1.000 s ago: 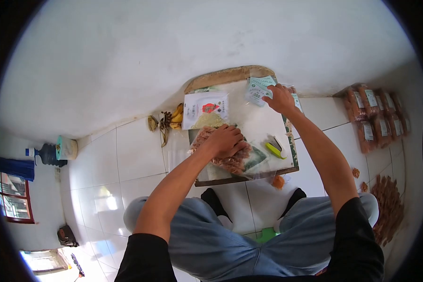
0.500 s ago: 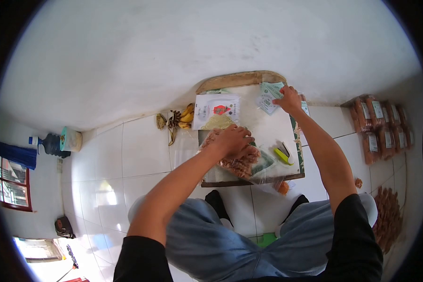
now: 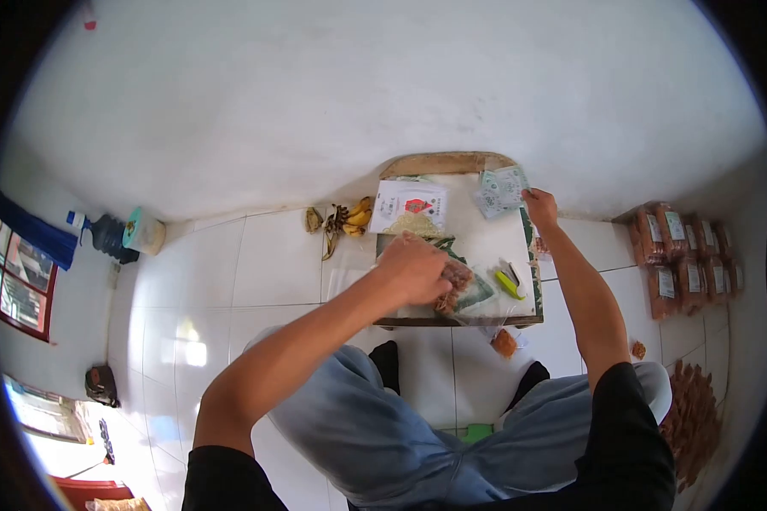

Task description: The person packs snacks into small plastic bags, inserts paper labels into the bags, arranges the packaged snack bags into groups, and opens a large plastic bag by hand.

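Observation:
A clear plastic bag of brown chunky pieces [image 3: 458, 279] lies near the front of the low white-topped table [image 3: 475, 243]. My left hand [image 3: 413, 266] is closed on the bag and covers much of it. At the table's far right, green-and-white printed labels [image 3: 501, 191] lie in a small overlapping pile. My right hand [image 3: 541, 208] pinches the right edge of a label there. Between the two hands, nearer the front edge, rests a lime-green stapler [image 3: 510, 284]. A white printed sheet with a red figure [image 3: 411, 207] lies behind my left hand.
Bananas [image 3: 357, 216] lie on the floor left of the table. Filled, labelled bags [image 3: 689, 255] are stacked at the right wall, with a heap of brown pieces [image 3: 692, 422] nearer me. A small orange-brown bag [image 3: 504, 342] sits at the table's front edge.
My left hand has turned and closed further over the bag, whose contents now show less. My right hand has shifted to the labels' right edge. The whole view has moved slightly.

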The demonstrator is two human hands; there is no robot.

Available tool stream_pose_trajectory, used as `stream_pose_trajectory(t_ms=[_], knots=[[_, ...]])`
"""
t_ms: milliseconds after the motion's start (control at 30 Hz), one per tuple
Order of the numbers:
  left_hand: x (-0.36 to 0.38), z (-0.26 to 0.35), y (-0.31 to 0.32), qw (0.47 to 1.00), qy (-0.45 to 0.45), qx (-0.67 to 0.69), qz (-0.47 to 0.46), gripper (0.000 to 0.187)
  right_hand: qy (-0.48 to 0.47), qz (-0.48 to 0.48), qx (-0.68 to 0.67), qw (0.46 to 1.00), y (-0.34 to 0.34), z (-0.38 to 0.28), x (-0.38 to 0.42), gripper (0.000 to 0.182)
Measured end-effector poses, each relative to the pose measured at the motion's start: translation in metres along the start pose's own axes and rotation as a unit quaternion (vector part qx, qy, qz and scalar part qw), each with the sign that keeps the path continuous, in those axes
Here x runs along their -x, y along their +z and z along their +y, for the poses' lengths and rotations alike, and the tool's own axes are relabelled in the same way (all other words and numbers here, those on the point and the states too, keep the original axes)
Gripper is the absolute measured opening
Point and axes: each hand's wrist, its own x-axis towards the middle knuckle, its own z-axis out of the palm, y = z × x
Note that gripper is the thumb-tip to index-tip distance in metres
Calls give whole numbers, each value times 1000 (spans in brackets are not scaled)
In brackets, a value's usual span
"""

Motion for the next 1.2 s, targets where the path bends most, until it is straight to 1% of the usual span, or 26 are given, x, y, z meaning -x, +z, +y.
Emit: stream_pose_trajectory(t_ms=[33,67,100,133,167,200,267,300,333,400,433,467,500,533,600,633,700,733,767,800,867,1000,1033,1100,1133,1200], knots=[[9,11,-4,998,-27,28,-40,44,36,0,-12,999,-8,-8,5,27],[17,21,-3,998,-31,30,-37,44,73,0,-23,997,-14,-13,9,23],[26,31,0,996,-32,74,-28,46,69,-3,-19,997,-19,-15,11,23],[36,42,6,992,-33,119,-21,48,80,-19,-92,992,-24,-15,16,22],[43,53,17,989,-43,142,21,50,91,-33,-164,982,-30,-14,21,22],[46,63,29,987,-44,150,24,50,89,-37,-157,983,-37,-15,29,22],[45,80,57,961,-89,263,7,51,125,-38,-301,945,-47,-16,50,34],[44,89,68,948,-120,296,2,52,125,-42,-294,947,-54,-19,66,34],[41,98,81,945,-120,303,3,52,149,-47,-329,931,-63,-22,84,40],[32,115,107,902,-197,385,-11,53,177,-51,-420,889,-75,-13,121,54],[29,124,119,899,-195,391,-7,53,196,-24,-452,870,-77,-3,142,52],[25,133,132,878,-230,420,12,52,227,-14,-469,853,-85,-6,167,50],[23,142,144,853,-266,448,26,50,260,34,-450,854,-89,-11,194,43],[21,150,157,852,-263,452,23,50,274,42,-434,857,-92,-5,218,35],[20,164,177,829,-305,458,99,41,326,113,-381,858,-88,8,265,36],[17,168,186,829,-301,463,89,41,350,101,-367,856,-89,10,283,35],[16,173,193,803,-286,469,231,33,385,95,-348,849,-89,4,309,35],[13,174,195,803,-284,473,227,33,384,65,-334,858,-87,-1,309,34],[13,176,195,799,-271,469,262,30,384,33,-320,865,-85,-5,309,33],[12,177,194,793,-258,463,300,28,386,36,-318,865,-83,-7,307,33],[11,177,201,799,-253,449,310,29,332,-60,-295,894,-77,-9,300,23],[5,174,213,799,-232,416,367,31,288,-77,-353,887,-50,-14,295,19],[3,174,215,797,-236,416,368,31,277,-81,-344,894,-41,-6,293,19],[1,175,217,787,-231,385,424,32,282,-75,-369,882,-27,-6,289,18],[1,175,219,786,-235,384,424,32,287,-64,-395,870,-22,-6,288,17],[2,171,219,786,-249,367,431,31,296,-55,-389,871,-25,-9,286,17]])
